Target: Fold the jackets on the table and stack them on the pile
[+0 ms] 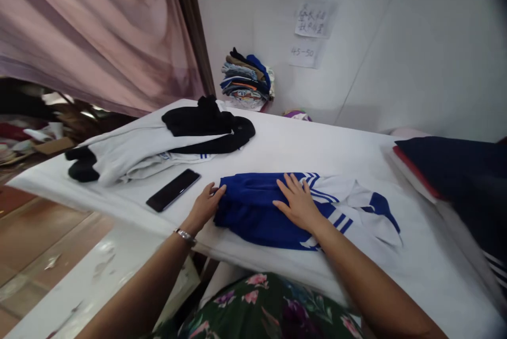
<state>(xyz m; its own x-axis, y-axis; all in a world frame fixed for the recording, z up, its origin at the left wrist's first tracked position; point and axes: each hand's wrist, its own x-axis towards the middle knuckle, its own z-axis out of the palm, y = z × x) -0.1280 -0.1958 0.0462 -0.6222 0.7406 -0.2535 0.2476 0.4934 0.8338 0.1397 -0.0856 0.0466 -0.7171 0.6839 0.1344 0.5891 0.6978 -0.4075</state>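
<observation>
Left grip [205, 205] touches the left end of a blue-and-white garment [249, 209]; from my remote view I cannot tell whether its fingers pinch the edge. The right grip [298, 203] rests on the garment's middle, palm down, fingers spread apart. The garment lies flat on the white table [309, 149], a dark phone [173, 190] near the left grip, black and grey clothes [198, 121] beyond.

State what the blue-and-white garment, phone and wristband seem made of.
Blue-and-white garment: cloth, mostly matte, judging by its soft creases; fibre unclear.
Phone: probably glass-fronted, since its dark face looks smooth and flat.
Wristband: likely polished metal, being silvery with bright glints.
</observation>
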